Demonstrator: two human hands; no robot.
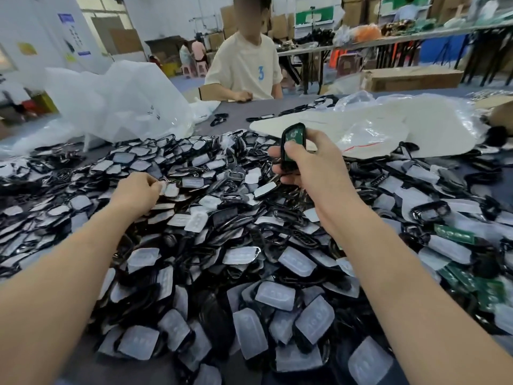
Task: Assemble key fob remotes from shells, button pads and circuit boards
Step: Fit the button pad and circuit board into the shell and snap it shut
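Right hand (pixel 308 165) grips black shell (pixel 283 145) with green circuit board (pixel 293 134) seated, raised over pile (pixel 249 245) mid-surface. Left hand (pixel 138 191) curls into pile toward left edge; grip unclear. Judgement: one fob part-built, seemingly unclosed; most parts in pile unassembled.

Only one mark reads clearly: a blue numeral 3 on the chest of the cream T-shirt (pixel 244 65), upper middle of the frame. The wall notices (pixel 66 18) at upper left carry print too blurred to read.
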